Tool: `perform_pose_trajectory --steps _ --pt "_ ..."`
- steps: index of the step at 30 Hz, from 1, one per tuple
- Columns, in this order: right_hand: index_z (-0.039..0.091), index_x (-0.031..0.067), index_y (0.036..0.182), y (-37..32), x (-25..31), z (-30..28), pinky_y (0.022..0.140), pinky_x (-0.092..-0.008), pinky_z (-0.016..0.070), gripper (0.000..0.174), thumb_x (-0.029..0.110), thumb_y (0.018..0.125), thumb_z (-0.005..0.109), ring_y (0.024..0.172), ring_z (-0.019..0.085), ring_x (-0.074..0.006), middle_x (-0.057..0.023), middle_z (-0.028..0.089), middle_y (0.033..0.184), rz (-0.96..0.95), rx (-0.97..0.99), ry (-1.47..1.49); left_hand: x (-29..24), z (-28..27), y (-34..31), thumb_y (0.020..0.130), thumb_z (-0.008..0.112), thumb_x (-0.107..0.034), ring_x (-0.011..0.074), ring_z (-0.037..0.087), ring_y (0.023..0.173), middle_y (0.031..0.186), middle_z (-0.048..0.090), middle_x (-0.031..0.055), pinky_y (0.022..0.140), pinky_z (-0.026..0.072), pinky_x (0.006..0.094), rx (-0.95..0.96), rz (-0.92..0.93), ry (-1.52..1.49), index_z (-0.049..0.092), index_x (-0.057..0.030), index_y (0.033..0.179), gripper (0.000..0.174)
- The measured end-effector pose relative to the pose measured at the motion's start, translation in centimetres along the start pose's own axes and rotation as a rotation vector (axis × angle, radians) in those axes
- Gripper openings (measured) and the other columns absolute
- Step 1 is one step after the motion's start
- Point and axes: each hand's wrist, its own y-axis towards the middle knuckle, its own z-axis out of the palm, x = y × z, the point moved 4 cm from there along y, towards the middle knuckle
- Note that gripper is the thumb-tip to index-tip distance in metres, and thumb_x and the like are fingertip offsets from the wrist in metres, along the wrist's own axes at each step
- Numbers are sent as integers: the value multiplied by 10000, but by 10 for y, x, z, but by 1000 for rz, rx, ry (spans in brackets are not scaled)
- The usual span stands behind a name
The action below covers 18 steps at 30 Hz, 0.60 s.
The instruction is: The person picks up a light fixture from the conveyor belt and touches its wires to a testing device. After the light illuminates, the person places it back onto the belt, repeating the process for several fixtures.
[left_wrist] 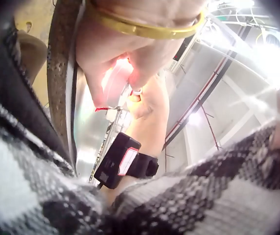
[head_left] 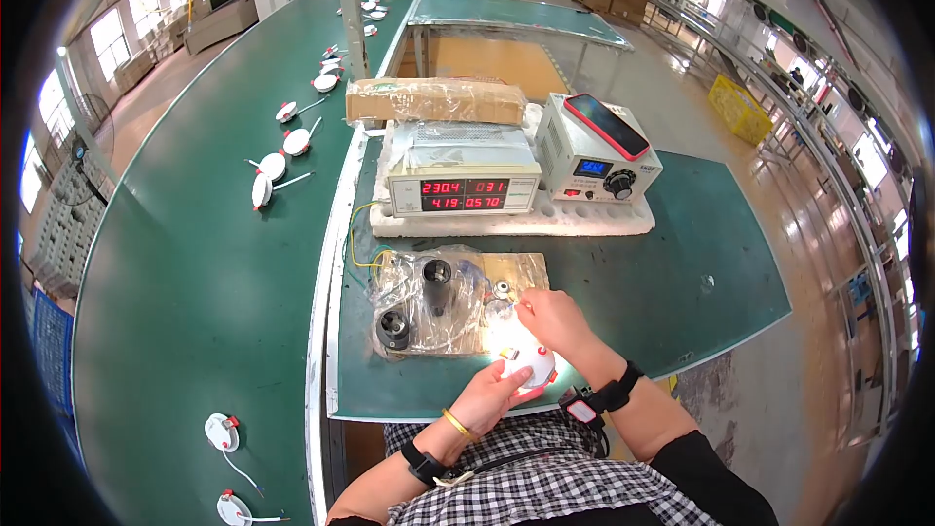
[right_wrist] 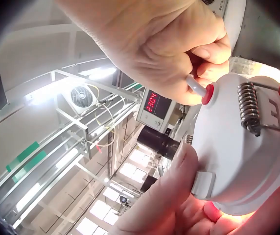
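A round white downlight (head_left: pixel 534 366) is in my left hand (head_left: pixel 489 397), lit and glowing brightly towards the board. The thumb lies on its white housing and the fingers are beneath. In the right wrist view its coiled spring clip (right_wrist: pixel 249 110) and short white cable (right_wrist: pixel 196 87) show. My right hand (head_left: pixel 563 323) grips that cable with curled fingers, close over the right side of a plastic-wrapped board (head_left: pixel 467 336). The cable's far end is hidden in the fingers and glare. Two black cylinders (head_left: pixel 436 284) stand on the board.
Behind the board, a meter with red digits (head_left: pixel 463 195) and a dial-fronted power unit (head_left: pixel 599 170) sit on white foam. A red-edged phone (head_left: pixel 606 127) lies on the unit. Several downlights (head_left: pixel 271 169) lie along the green belt (head_left: pixel 195 302) to the left.
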Motion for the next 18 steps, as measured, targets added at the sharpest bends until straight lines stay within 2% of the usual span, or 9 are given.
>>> perform_pose_trajectory --steps 4,6,7,18 --pt "639 27 821 1 0 1 649 -443 496 212 227 833 569 717 625 -379 -198 630 733 17 15 -23 0 0 -2 943 515 -69 198 530 1147 1261 519 104 1014 438 340 13 22 26 415 39 1275 363" --pt "631 29 795 1 1 0 664 -463 496 218 230 828 553 723 626 -383 -197 633 737 28 17 -21 2 -3 0 934 528 -55 190 512 1166 1272 506 98 1038 411 346 31 45 165 401 32 1288 386" --pt "622 31 770 1 1 0 680 -484 496 225 233 824 537 729 626 -388 -195 635 742 36 20 -21 4 -4 1 934 528 -55 190 512 1166 1272 506 98 1038 411 346 30 43 165 401 32 1288 386" --pt "619 26 789 -1 3 -2 684 -485 496 230 235 833 534 728 625 -389 -200 636 757 12 22 -18 5 -5 4 957 502 -99 186 504 1173 1267 515 100 1049 397 348 89 25 111 417 32 1289 367"
